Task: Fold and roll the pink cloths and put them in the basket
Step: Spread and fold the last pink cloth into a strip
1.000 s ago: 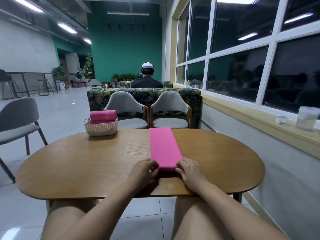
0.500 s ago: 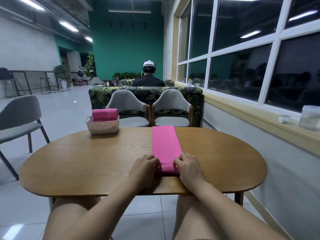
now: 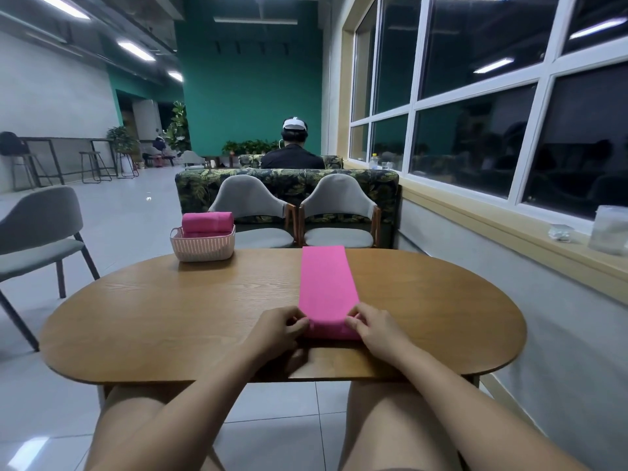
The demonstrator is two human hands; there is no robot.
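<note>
A pink cloth (image 3: 326,283) folded into a long strip lies on the wooden table (image 3: 170,317), running from the far edge toward me. Its near end is turned into a small roll. My left hand (image 3: 280,329) pinches the roll's left end and my right hand (image 3: 372,326) pinches its right end. A pale woven basket (image 3: 203,245) stands at the table's far left edge, and rolled pink cloths (image 3: 207,222) sit in it, stacked above the rim.
Two grey chairs (image 3: 339,212) face me behind the table's far edge. Another grey chair (image 3: 37,239) stands to the left on the tiled floor. A window ledge (image 3: 509,239) with a plastic cup runs along the right. A person sits further back.
Both hands have moved a little forward along the strip and the roll at its near end has grown thicker. The basket has not moved.
</note>
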